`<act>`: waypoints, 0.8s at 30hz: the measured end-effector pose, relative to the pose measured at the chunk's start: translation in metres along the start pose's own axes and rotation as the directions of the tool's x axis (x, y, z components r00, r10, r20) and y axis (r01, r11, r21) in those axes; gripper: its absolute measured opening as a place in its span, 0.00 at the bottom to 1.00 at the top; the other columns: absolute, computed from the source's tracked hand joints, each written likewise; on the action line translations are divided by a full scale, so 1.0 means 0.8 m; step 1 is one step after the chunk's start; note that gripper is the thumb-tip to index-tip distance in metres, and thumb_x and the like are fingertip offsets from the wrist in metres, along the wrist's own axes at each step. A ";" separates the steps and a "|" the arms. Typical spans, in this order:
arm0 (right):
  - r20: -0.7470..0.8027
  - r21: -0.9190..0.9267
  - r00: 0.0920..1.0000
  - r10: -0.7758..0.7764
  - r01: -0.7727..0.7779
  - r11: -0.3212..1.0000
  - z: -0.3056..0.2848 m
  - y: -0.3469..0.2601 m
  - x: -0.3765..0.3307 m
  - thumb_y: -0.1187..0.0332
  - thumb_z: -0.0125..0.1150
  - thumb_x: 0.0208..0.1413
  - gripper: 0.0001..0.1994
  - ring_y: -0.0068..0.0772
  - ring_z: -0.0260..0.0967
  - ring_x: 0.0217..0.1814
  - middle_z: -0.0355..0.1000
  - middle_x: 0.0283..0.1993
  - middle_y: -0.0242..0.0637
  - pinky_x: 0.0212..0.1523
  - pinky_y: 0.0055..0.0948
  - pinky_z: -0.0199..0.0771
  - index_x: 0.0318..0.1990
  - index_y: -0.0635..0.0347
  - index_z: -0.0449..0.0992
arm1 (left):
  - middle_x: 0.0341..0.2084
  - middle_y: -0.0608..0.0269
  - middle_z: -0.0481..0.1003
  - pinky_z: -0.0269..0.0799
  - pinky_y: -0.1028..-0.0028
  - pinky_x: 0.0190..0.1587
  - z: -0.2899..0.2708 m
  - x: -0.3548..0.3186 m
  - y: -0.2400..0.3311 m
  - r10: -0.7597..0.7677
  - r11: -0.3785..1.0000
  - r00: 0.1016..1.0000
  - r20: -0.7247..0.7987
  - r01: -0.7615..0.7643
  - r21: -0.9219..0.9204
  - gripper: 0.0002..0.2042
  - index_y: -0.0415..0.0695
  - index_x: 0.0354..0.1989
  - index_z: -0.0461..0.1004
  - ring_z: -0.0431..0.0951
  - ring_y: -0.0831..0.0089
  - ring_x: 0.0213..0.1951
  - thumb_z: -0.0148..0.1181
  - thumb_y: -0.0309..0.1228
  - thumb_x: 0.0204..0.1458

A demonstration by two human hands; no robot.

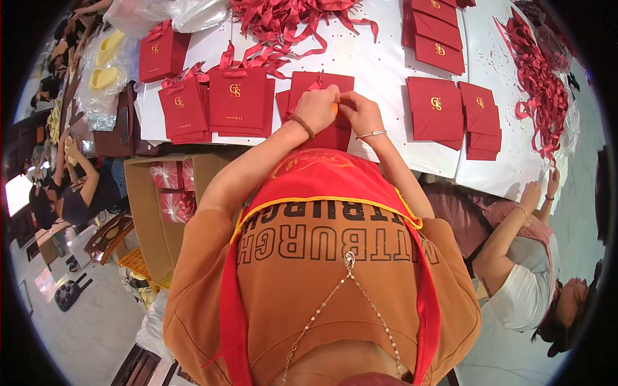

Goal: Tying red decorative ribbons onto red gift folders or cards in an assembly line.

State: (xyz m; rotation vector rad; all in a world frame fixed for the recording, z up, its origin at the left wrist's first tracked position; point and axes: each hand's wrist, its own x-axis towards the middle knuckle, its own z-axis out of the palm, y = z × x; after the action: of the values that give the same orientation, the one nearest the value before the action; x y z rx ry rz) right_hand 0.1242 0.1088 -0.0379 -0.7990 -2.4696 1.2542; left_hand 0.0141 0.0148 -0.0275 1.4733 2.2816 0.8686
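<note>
In front of my chest, at the table's near edge, a dark red paper bag (338, 82) lies beneath both hands. My left hand (317, 109), with a brown bracelet at the wrist, is closed in a pinch over it. My right hand (362, 114), a thin bangle on its wrist, is also closed, its fingertips meeting the left ones. Whatever the fingers pinch is hidden; a small orange spot shows by the left fingertips. A bit of red ribbon (315, 84) sticks up behind my left hand. To the left lie stacked red bags (237, 100) with ribbon handles.
Loose red ribbons (290, 22) are heaped at the back, with another ribbon pile (541, 83) far right. Folded red bags (435, 109) lie to my right. A cardboard box (145, 199) stands below the table at left. A co-worker (515, 251) works at the right.
</note>
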 end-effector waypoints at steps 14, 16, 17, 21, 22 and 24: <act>0.053 0.129 0.999 0.000 -0.007 0.992 -0.007 -0.023 -0.006 0.71 0.60 0.43 0.10 0.44 0.69 0.31 0.71 0.29 0.44 0.31 0.32 0.68 0.35 0.60 0.70 | 0.14 0.64 0.69 0.62 0.76 0.26 -0.055 0.053 -0.039 -0.097 0.961 0.849 0.519 0.215 -0.172 0.12 0.39 0.24 0.74 0.67 0.79 0.21 0.53 0.37 0.45; 0.054 0.110 0.997 -0.056 0.050 0.993 -0.008 -0.026 -0.007 0.70 0.60 0.43 0.10 0.44 0.69 0.29 0.70 0.28 0.44 0.30 0.33 0.67 0.33 0.60 0.70 | 0.12 0.68 0.66 0.59 0.78 0.23 -0.065 0.066 -0.036 -0.060 0.973 0.671 0.739 0.204 -0.107 0.11 0.40 0.25 0.75 0.64 0.81 0.18 0.53 0.36 0.44; 0.055 0.093 0.992 -0.115 0.110 0.990 -0.009 -0.029 -0.006 0.70 0.61 0.42 0.10 0.44 0.68 0.28 0.70 0.27 0.43 0.29 0.34 0.67 0.32 0.61 0.69 | 0.11 0.72 0.64 0.56 0.79 0.21 -0.072 0.068 -0.030 -0.022 0.947 0.625 0.780 0.264 -0.184 0.10 0.41 0.25 0.75 0.61 0.83 0.17 0.52 0.35 0.43; 0.062 0.076 0.983 -0.174 0.169 0.983 -0.009 -0.035 -0.005 0.70 0.62 0.41 0.10 0.46 0.68 0.28 0.69 0.26 0.44 0.28 0.36 0.66 0.31 0.61 0.69 | 0.12 0.73 0.65 0.56 0.79 0.20 -0.074 0.081 -0.029 -0.037 0.951 0.484 0.874 0.287 -0.118 0.09 0.41 0.25 0.76 0.62 0.82 0.17 0.52 0.32 0.39; 0.070 0.058 0.984 -0.162 0.158 0.986 -0.009 -0.035 -0.004 0.70 0.61 0.41 0.10 0.46 0.68 0.28 0.69 0.26 0.44 0.28 0.36 0.66 0.30 0.61 0.68 | 0.12 0.73 0.65 0.56 0.79 0.20 -0.068 0.083 -0.032 -0.038 0.951 0.486 0.873 0.286 -0.118 0.09 0.41 0.25 0.76 0.62 0.82 0.17 0.52 0.32 0.39; 0.075 0.041 0.986 -0.148 0.145 0.989 -0.008 -0.032 -0.004 0.70 0.61 0.41 0.10 0.46 0.68 0.29 0.69 0.26 0.44 0.28 0.36 0.66 0.30 0.61 0.68 | 0.13 0.69 0.68 0.60 0.77 0.23 -0.059 0.083 -0.034 -0.013 0.962 0.573 0.820 0.231 -0.146 0.09 0.40 0.25 0.76 0.65 0.80 0.19 0.52 0.30 0.37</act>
State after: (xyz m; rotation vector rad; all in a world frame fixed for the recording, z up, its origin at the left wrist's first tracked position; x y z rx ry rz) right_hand 0.1205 0.0988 -0.0132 -0.5575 -2.5074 1.2953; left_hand -0.0594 0.0510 -0.0026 1.2078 1.4768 0.2711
